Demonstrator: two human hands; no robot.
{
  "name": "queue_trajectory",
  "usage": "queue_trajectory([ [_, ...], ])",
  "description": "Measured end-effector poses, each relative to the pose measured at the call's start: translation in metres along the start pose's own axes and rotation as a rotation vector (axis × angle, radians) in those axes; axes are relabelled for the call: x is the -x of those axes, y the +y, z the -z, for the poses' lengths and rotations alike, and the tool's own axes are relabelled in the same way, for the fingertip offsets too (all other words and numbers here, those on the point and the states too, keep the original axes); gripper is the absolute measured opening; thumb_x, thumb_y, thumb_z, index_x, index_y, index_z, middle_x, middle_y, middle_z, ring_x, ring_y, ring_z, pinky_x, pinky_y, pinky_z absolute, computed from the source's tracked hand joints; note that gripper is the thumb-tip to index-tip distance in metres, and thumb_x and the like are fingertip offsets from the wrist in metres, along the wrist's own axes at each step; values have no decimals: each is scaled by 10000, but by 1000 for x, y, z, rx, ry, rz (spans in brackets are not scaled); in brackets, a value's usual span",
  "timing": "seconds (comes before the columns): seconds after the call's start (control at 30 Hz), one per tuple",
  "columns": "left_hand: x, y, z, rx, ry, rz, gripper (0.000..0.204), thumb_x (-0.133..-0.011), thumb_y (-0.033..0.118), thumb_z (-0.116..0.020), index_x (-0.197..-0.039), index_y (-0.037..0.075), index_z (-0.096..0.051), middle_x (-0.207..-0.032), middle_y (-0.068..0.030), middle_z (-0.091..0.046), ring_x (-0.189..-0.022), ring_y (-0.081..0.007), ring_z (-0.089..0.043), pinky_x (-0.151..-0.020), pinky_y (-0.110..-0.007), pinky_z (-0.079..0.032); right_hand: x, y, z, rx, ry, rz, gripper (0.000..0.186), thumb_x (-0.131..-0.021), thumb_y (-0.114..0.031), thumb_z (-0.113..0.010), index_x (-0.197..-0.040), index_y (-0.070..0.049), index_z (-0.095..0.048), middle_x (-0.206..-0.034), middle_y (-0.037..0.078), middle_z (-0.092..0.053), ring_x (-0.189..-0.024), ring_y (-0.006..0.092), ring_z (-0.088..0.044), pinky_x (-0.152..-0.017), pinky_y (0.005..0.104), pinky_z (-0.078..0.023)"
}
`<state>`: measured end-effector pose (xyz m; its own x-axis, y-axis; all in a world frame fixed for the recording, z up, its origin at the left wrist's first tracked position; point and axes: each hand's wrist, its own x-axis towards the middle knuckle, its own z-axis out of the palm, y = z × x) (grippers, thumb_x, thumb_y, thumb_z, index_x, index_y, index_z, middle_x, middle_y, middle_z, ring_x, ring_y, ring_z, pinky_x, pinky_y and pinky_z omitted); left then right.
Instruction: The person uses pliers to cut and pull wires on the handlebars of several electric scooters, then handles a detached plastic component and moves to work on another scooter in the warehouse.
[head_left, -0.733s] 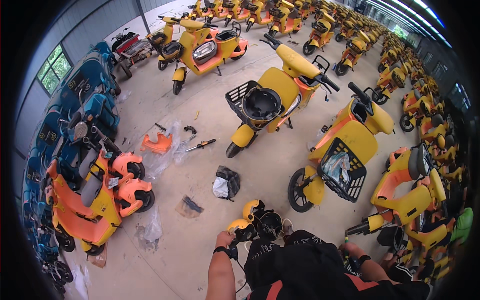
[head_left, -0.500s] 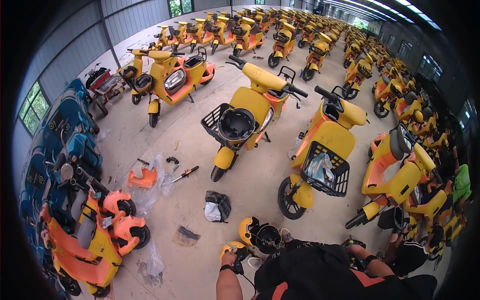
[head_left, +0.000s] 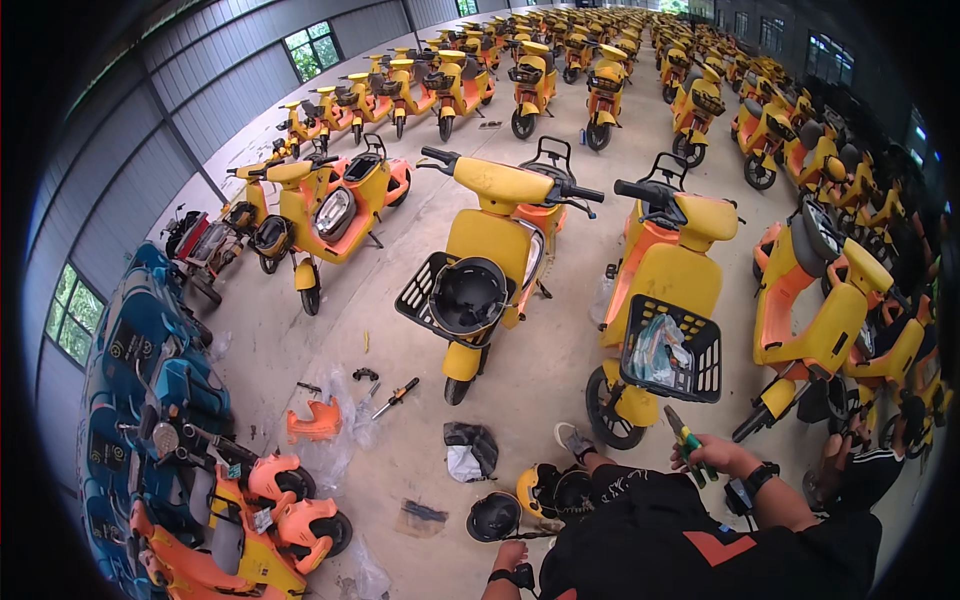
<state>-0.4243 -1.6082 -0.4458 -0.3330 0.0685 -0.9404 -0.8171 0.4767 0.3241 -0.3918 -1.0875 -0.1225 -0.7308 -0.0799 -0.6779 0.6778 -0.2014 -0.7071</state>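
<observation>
My right hand [head_left: 722, 456] is wrapped round green-handled pliers [head_left: 691, 446], their jaws pointing up and away. A watch sits on that wrist, and a small black box [head_left: 740, 497] is beside the forearm. Low in the picture, my left hand [head_left: 511, 554] looks closed, its fingers partly hidden; what it holds, if anything, cannot be made out. Just beyond it a helmet [head_left: 494, 517] lies with its black inside facing up. Beside that is a yellow helmet [head_left: 538, 490], close to my leg, with another dark hollow shape next to it.
Yellow scooters with front baskets stand ahead; one scooter [head_left: 490, 240] carries a helmet [head_left: 468, 298]. A black and white bag [head_left: 468, 452], an orange plastic part [head_left: 315, 420] and a screwdriver-like tool [head_left: 397, 398] lie on the floor. Orange scooters [head_left: 240, 520] line the left. Another person [head_left: 860, 470] crouches at right.
My right hand has lifted forward and left, bringing the pliers into plain view. My left hand has left the yellow helmet shell; a helmet there now shows its black inside. The view has shifted.
</observation>
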Motion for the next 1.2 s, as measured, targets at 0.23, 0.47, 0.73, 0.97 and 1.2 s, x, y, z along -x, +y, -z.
queue_trajectory([
  [0.23, 9, 167, 11, -139, -22, -236, 303, -942, 278, -572, -1005, -3, -665, -867, -82, -693, -731, -174, -649, -656, -310, -502, -191, -100, 3, -410, -290, 11, 549, -784, 82, -458, -1326, -1, -436, -1364, 149, -529, -1246, 318, -554, -999, 414, -489],
  [0.47, 69, 487, -15, -632, 177, -924, 283, -923, 256, -609, -1061, 11, -636, -965, -184, -679, -867, -318, -667, -773, -391, -529, -285, -157, 5, -523, -257, -69, 576, -706, 98, -498, -1272, -11, -492, -1235, 132, -584, -1160, 328, -602, -982, 467, -504],
  [0.73, 94, 835, -134, -1078, 379, -1821, 492, -771, 87, -642, -1249, 56, -524, -1311, -152, -502, -1268, -342, -453, -1069, -456, -353, -233, -156, 54, -459, -227, 40, 649, -684, 83, -519, -1325, 14, -453, -1235, 120, -578, -1165, 261, -597, -982, 376, -499],
  [0.97, 42, 909, -167, -1492, 592, -1600, 223, -756, 227, -661, -929, 89, -647, -959, -101, -620, -982, -300, -563, -886, -456, -406, -199, -129, 63, -354, -41, 111, 577, -739, 65, -546, -1308, 25, -460, -1240, 133, -578, -1126, 230, -612, -959, 349, -499],
  [1.2, 72, 884, -163, -1485, 370, -1682, 357, -772, 429, -710, -885, 91, -691, -925, -114, -653, -1005, -318, -569, -898, -477, -403, -196, -119, 54, -505, 79, 103, 554, -728, 66, -528, -1279, 21, -493, -1198, 124, -596, -1102, 223, -620, -934, 337, -510],
])
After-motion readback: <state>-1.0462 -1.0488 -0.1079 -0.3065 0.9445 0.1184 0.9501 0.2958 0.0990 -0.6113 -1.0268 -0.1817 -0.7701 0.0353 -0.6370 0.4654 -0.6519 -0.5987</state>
